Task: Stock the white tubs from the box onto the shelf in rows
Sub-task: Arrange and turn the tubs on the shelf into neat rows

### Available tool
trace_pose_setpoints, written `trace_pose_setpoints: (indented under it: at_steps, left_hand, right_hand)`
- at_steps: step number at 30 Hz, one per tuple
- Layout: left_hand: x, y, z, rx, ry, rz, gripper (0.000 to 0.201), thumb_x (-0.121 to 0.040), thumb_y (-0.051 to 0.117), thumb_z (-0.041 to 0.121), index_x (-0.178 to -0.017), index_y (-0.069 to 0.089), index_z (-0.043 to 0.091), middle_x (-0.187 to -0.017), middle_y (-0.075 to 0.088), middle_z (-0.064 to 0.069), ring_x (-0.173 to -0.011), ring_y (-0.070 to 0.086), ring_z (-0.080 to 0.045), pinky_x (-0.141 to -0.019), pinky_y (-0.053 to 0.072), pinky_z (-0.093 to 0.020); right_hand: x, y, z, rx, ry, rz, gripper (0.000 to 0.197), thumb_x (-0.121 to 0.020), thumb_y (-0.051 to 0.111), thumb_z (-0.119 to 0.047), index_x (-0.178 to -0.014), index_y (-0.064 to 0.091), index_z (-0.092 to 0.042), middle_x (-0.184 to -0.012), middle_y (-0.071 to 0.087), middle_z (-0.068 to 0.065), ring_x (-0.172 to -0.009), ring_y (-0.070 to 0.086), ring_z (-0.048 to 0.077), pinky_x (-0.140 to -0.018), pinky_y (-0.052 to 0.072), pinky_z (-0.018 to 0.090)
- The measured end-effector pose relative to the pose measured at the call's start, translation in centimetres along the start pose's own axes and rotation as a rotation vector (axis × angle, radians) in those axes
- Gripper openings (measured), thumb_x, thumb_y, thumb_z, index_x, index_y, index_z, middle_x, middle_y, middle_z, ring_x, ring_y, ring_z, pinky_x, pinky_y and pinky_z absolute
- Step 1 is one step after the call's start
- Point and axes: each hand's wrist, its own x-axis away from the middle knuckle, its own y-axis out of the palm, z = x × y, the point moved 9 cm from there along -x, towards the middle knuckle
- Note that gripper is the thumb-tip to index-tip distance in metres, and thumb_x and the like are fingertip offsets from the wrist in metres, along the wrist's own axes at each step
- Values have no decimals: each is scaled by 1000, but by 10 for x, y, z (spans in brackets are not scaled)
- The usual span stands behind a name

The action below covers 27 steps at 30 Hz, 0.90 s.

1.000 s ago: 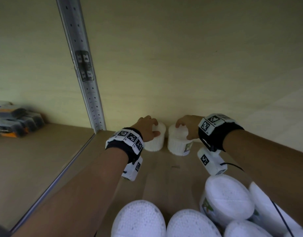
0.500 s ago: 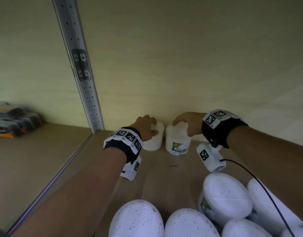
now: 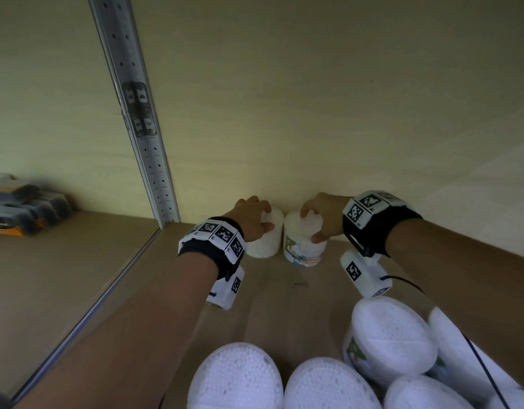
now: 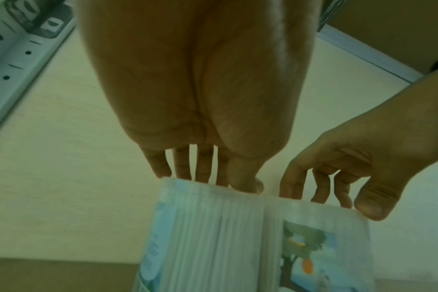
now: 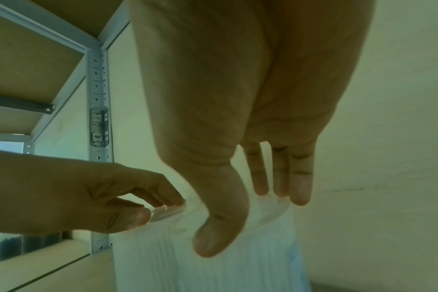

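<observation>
Two white tubs stand side by side at the back of the wooden shelf [image 3: 284, 305], against the wall. My left hand [image 3: 259, 219] grips the lid of the plain-faced left tub [image 3: 265, 245] from above, thumb in front. My right hand [image 3: 314, 225] grips the top of the right tub [image 3: 303, 249], whose picture label faces front-left. In the left wrist view my left fingers [image 4: 183, 173] touch the left tub's [image 4: 208, 237] rim. In the right wrist view my thumb and fingers [image 5: 298, 189] hold the right tub's [image 5: 238, 272] lid edge.
Several more white tubs [image 3: 393, 338] lie close below me at the bottom of the head view. A perforated metal upright [image 3: 142, 143] divides the shelf on the left, with dark packets [image 3: 21, 208] stacked beyond it. Bare shelf board lies between the two rows.
My right hand has turned its tub, so the picture label swung from the right side round to the front-left. Both tubs sit a little closer to the back wall.
</observation>
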Motion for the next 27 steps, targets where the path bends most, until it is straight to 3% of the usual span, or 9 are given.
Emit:
trace_pose_setpoints:
  at_steps: [7,11,15,23,27]
  left_hand:
    - [0,-1,0,5,11,19,48,-96,48,35,-139,38,16,-142,35,-8,-133,31,-32,-105,33,-42]
    - [-1,0,0,6,11,22,47,-97,48,35,-139,38,17,-143,34,-8,-133,31,-31,-105,33,-42]
    - [-2,0,0,9,9,20,47,-97,48,35,-139,38,17,-143,33,-8,-134,30,-30,-106,33,-41]
    - [-7,-8,-3,-12,-37,96,43,-87,60,44,-121,51,19,-128,44,-7,-123,39,-31,-102,39,-46]
    - [-7,-11,-1,-59,-84,130,47,-84,58,53,-116,51,19,-126,45,-8,-119,42,-33,-99,40,-47]
  right_hand:
    - [-9,3,3,36,64,52,67,-80,60,-60,-120,53,-7,-121,55,14,-107,55,31,-92,49,41]
    - [-10,-2,0,-9,60,86,65,-85,61,-51,-128,54,-2,-130,53,15,-115,55,32,-95,46,37]
    - [-10,-3,3,-42,42,37,61,-89,64,-30,-143,41,-14,-145,43,8,-129,47,26,-103,41,33]
    - [-11,-1,2,12,19,29,63,-89,64,-29,-144,41,-11,-149,40,7,-134,43,25,-110,36,33]
    - [-18,0,3,16,21,54,64,-85,68,-28,-142,43,-11,-146,44,8,-131,46,26,-108,38,33]
